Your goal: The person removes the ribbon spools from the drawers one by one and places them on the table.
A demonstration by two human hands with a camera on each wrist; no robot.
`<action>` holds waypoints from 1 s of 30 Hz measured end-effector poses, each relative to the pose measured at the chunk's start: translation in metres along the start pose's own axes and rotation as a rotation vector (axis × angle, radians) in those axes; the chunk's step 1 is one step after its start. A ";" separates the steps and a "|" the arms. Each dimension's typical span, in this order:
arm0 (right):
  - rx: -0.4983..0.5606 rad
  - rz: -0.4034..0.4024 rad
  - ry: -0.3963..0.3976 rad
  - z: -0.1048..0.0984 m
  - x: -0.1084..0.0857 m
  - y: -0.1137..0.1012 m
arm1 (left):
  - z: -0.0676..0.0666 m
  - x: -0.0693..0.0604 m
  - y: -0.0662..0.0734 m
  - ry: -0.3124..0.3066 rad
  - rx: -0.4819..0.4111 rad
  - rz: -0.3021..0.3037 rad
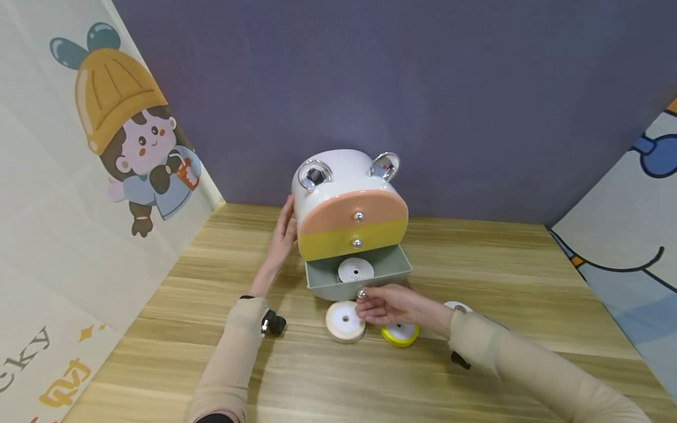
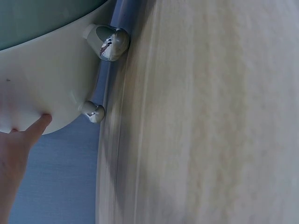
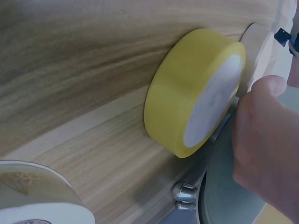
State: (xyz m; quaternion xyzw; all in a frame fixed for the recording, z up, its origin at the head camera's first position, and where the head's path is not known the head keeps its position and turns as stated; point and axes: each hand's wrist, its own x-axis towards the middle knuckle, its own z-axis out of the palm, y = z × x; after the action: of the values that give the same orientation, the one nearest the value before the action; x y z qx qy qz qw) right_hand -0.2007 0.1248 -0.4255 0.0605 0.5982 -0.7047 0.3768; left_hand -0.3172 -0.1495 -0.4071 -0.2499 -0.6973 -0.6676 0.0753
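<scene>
A small white drawer cabinet (image 1: 346, 167) with silver ears stands on the table. Its bottom drawer, a grey-green one (image 1: 333, 292), is pulled out, and a white-faced ribbon spool (image 1: 355, 269) lies inside. With thumb and forefinger, my right hand (image 1: 391, 304) pinches the drawer's silver knob (image 1: 362, 292). My left hand (image 1: 280, 242) rests against the cabinet's left side with its fingers extended; one fingertip (image 2: 44, 120) touches the white shell in the left wrist view. Below the drawer lie a cream ribbon roll (image 1: 338, 323) and a yellow ribbon roll (image 3: 173, 93), partly under my right hand in the head view.
Another ribbon roll (image 3: 42, 196) sits near my right wrist, mostly hidden by the forearm in the head view. Above the pulled-out drawer, the yellow drawer (image 1: 328, 242) and the orange drawer (image 1: 333, 218) are closed. A purple-grey wall (image 1: 476, 117) rises behind the wooden table (image 1: 502, 258).
</scene>
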 end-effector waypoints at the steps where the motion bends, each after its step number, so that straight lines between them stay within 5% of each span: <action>1: -0.006 -0.002 0.000 0.000 0.000 0.001 | 0.000 0.000 -0.001 -0.002 -0.002 -0.004; 18: -0.067 -0.016 -0.009 0.001 -0.009 0.007 | -0.001 -0.003 -0.004 0.001 -0.002 -0.021; 25: -0.637 -0.094 -0.195 -0.004 -0.047 -0.026 | 0.001 -0.003 -0.003 -0.015 -0.001 -0.028; 27: -0.787 -0.192 -0.215 0.000 -0.058 -0.045 | 0.001 -0.002 -0.001 -0.012 -0.002 -0.023; 30: -1.043 -0.467 -0.103 0.011 -0.062 -0.067 | -0.001 0.000 0.000 -0.001 0.000 -0.014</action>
State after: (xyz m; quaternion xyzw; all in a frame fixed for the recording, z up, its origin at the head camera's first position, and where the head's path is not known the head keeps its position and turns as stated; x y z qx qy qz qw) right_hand -0.1935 0.1435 -0.3362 -0.3016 0.8450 -0.3829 0.2200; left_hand -0.3173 -0.1502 -0.4074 -0.2453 -0.6990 -0.6680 0.0704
